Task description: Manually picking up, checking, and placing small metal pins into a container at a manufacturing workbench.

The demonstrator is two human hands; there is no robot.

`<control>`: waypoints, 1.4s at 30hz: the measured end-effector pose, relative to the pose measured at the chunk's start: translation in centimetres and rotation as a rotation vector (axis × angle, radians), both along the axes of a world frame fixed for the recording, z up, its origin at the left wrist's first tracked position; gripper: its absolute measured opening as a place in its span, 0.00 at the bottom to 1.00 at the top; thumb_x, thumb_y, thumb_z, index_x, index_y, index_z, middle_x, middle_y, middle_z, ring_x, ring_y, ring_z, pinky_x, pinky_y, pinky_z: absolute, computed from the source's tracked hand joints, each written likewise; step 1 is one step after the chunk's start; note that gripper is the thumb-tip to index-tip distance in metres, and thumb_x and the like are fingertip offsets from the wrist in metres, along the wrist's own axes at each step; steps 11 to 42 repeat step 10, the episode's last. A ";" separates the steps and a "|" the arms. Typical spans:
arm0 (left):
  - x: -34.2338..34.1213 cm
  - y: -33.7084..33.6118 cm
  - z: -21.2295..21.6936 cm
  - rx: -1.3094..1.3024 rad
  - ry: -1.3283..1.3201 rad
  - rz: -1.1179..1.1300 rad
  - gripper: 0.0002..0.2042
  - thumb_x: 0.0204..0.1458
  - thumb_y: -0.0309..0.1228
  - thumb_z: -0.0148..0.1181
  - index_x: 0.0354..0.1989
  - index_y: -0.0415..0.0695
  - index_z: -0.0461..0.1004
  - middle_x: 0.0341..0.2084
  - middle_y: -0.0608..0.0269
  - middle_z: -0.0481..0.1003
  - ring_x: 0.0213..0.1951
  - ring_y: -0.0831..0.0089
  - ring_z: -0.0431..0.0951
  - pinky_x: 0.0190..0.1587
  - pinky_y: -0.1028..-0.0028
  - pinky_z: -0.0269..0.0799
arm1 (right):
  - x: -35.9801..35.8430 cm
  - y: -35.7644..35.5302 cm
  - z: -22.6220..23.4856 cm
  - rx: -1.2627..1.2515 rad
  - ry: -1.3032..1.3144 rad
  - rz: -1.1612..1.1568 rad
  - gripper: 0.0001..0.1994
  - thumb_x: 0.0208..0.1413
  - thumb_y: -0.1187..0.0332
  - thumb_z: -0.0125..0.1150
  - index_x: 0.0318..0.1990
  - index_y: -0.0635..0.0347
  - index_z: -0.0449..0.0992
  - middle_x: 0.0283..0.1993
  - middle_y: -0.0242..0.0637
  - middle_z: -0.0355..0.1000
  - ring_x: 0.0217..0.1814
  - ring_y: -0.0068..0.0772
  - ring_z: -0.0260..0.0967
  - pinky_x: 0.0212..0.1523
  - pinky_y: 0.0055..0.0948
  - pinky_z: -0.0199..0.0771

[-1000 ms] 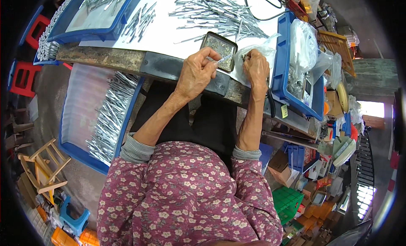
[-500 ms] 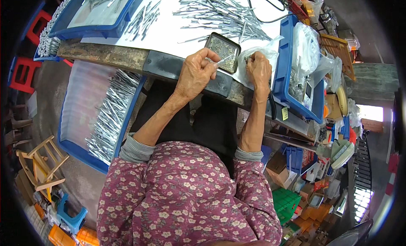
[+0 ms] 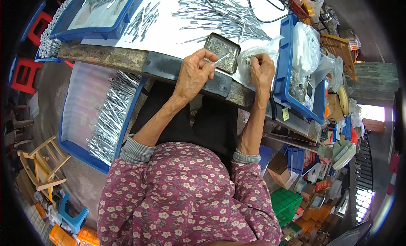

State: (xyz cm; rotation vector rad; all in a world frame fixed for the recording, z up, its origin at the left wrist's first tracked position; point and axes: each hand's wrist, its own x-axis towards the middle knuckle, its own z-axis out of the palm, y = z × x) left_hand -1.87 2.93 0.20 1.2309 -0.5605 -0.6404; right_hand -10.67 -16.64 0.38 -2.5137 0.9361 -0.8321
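Note:
Between its thumb and fingers my left hand [image 3: 196, 72] pinches a thin metal rod [image 3: 223, 58], whose far end reaches over a small dark square tray [image 3: 234, 67] holding many tiny metal bits. Just right of that tray, my right hand [image 3: 262, 69] is at a clear plastic bag [image 3: 272, 52] on the table edge. Its fingertips are pinched together near pale small pieces in the bag; what they hold is too small to make out. Beyond the tray lies a wide heap of similar metal rods [image 3: 220, 13], with a smaller heap [image 3: 144, 21] to its left.
A blue bin [image 3: 286, 47] with plastic bags stands at the right, another blue bin [image 3: 91, 33] at the far left of the table [image 3: 105, 56]. Below the edge, a large blue crate [image 3: 78, 155] holds more rods. A black cable [image 3: 270, 21] crosses the table's far right.
My right hand has shifted slightly right within the bag, uncovering the pale pieces beside its fingertips. My left hand keeps its hold on the metal rod, nearly unmoved.

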 end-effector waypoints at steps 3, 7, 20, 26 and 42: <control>0.2 -0.1 -0.2 -0.017 0.044 0.004 0.06 0.50 0.25 0.52 0.36 0.38 0.69 0.14 0.70 0.67 0.17 0.90 0.60 0.18 0.89 0.52 | -0.4 1.7 1.5 0.170 -0.177 0.015 0.07 0.45 0.71 0.55 0.26 0.68 0.73 0.22 0.43 0.71 0.23 0.35 0.69 0.27 0.30 0.67; 0.2 -0.2 0.2 -0.144 0.217 -0.018 0.07 0.47 0.24 0.51 0.35 0.37 0.68 0.13 0.69 0.67 0.17 0.87 0.62 0.19 0.84 0.57 | -0.6 5.0 3.0 0.573 -0.377 0.213 0.04 0.48 0.73 0.57 0.29 0.65 0.74 0.21 0.24 0.66 0.19 0.11 0.55 0.19 0.13 0.52; 0.2 -0.3 0.5 -0.201 0.261 -0.052 0.09 0.48 0.25 0.53 0.38 0.37 0.67 0.14 0.68 0.68 0.17 0.86 0.62 0.18 0.84 0.57 | -0.1 6.7 2.8 0.772 -0.331 0.320 0.06 0.48 0.71 0.59 0.32 0.65 0.74 0.21 0.24 0.66 0.19 0.11 0.55 0.19 0.12 0.51; 0.2 -0.3 0.5 -0.201 0.261 -0.052 0.09 0.48 0.25 0.53 0.38 0.37 0.67 0.14 0.68 0.68 0.17 0.86 0.62 0.18 0.84 0.57 | -0.1 6.7 2.8 0.772 -0.331 0.320 0.06 0.48 0.71 0.59 0.32 0.65 0.74 0.21 0.24 0.66 0.19 0.11 0.55 0.19 0.12 0.51; 0.2 -0.3 0.5 -0.201 0.261 -0.052 0.09 0.48 0.25 0.53 0.38 0.37 0.67 0.14 0.68 0.68 0.17 0.86 0.62 0.18 0.84 0.57 | -0.1 6.7 2.8 0.772 -0.331 0.320 0.06 0.48 0.71 0.59 0.32 0.65 0.74 0.21 0.24 0.66 0.19 0.11 0.55 0.19 0.12 0.51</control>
